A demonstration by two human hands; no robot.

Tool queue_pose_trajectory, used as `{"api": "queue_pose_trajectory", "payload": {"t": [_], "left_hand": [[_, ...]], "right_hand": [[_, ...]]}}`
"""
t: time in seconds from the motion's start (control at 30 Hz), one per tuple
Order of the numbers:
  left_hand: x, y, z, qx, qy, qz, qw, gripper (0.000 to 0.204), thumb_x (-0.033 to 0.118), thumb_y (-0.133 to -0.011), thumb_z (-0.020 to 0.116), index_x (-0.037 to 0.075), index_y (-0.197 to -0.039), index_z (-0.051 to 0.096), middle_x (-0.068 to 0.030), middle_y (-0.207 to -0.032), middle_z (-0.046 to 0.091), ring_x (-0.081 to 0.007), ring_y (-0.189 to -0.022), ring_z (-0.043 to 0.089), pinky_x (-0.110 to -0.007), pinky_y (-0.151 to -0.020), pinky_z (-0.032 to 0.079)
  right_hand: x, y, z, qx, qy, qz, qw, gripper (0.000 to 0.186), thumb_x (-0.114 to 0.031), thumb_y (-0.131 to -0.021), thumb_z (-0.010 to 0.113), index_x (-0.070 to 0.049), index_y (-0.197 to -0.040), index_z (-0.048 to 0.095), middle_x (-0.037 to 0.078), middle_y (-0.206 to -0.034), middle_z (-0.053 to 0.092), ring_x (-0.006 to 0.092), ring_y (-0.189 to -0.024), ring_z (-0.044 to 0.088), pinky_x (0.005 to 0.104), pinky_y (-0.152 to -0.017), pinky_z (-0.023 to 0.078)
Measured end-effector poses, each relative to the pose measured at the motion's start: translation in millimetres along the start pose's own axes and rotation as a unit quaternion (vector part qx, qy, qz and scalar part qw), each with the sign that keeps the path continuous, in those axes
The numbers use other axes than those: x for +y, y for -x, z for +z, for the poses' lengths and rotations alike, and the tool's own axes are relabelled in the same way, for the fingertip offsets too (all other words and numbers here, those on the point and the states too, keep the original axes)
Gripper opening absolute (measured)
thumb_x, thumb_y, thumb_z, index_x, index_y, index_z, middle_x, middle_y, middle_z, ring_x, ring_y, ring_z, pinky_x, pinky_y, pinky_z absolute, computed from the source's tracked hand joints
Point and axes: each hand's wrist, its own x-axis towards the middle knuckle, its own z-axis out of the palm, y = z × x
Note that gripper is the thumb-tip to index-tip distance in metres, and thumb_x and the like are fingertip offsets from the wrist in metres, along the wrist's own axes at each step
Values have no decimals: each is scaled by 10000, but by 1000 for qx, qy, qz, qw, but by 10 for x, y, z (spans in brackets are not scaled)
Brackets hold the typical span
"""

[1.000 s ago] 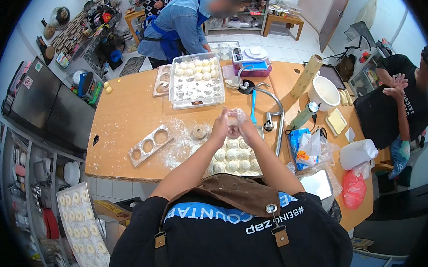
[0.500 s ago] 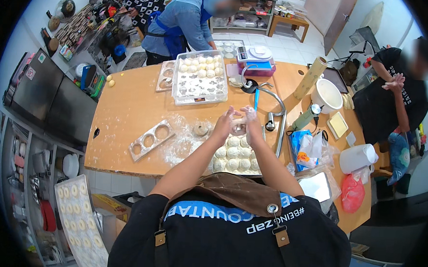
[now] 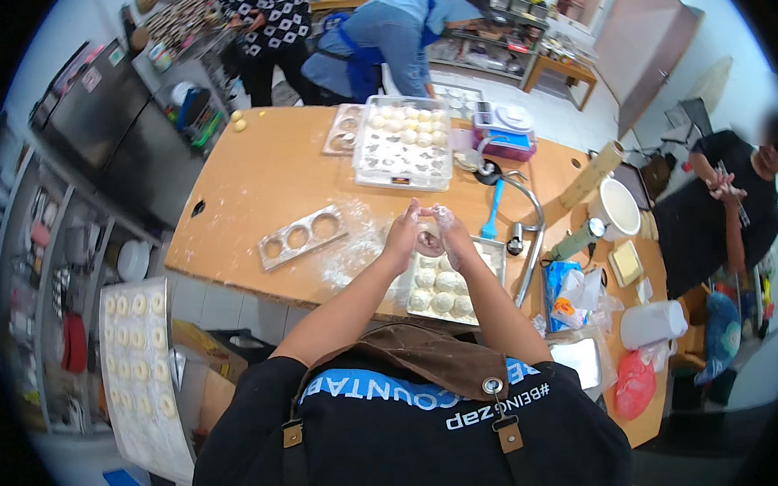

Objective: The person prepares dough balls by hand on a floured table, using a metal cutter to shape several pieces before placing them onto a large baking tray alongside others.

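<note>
My left hand [image 3: 403,235] and my right hand [image 3: 450,231] are raised together over the table, dusted with flour. Between them they hold a round piece of dough [image 3: 429,241], its darker middle showing like a hole; the fingers partly hide it. Just below and to the right, a metal tray [image 3: 502,259] carries several floured dough balls [image 3: 445,282] in rows. Scattered flour [image 3: 346,263] whitens the tabletop left of my hands. A wooden board with three round holes [image 3: 298,237] lies beside that flour.
A clear plastic box [image 3: 401,178] with dough balls stands farther back, near a kitchen scale [image 3: 505,117]. A curved metal dough hook [image 3: 538,224], blue brush [image 3: 493,211] and hand blender [image 3: 578,240] lie rightward. A tray of dough rings [image 3: 138,423] leans lower left. Co-workers stand across and at right.
The view has shifted, so the table sits farther right in it. My hands stay together around the dough, their fingers slightly moved. The co-worker at right has brought both hands together.
</note>
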Motion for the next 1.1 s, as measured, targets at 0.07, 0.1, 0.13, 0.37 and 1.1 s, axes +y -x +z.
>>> {"api": "queue_pose_trajectory", "payload": {"t": [0.07,0.1,0.13,0.37,1.1], "left_hand": [[44,116,-332,40,-22,9,999,584,566,-916,380,27,-1019,579,-105,-987,595,-161,-912,557,-310,-833,430],[56,188,-522,68,-49,12,996,553,534,-933,369,32,-1054,566,-109,-990,600,-160,-914,570,-316,-835,438],[93,308,-678,85,-43,12,995,553,534,-933,369,32,-1054,566,-109,-990,600,-160,-914,570,-316,-835,438],[338,1260,-1905,268,101,157,945,513,508,-938,387,35,-932,583,-64,-911,594,-149,-838,566,-279,-750,453],[631,4471,-3872,562,134,263,773,526,498,-946,380,8,-1016,558,-83,-913,573,-118,-721,558,-259,-608,465]], "right_hand": [[91,-51,263,-70,68,-30,995,389,-394,-935,474,-53,-1077,597,64,-1066,550,176,-1027,490,307,-849,416],[111,-54,447,-107,49,-16,993,384,-390,-937,470,-55,-1076,597,65,-1072,550,178,-1033,493,308,-877,398],[149,-39,630,-141,29,2,990,379,-387,-940,467,-57,-1074,597,66,-1077,550,180,-1038,496,309,-905,381],[193,443,2333,-186,-71,45,979,293,-287,-931,510,-60,-1116,517,51,-1138,528,166,-1020,510,292,-859,410],[858,2310,5700,-543,12,174,822,301,-152,-898,507,-16,-1165,489,97,-987,575,148,-786,589,269,-606,498]]}}
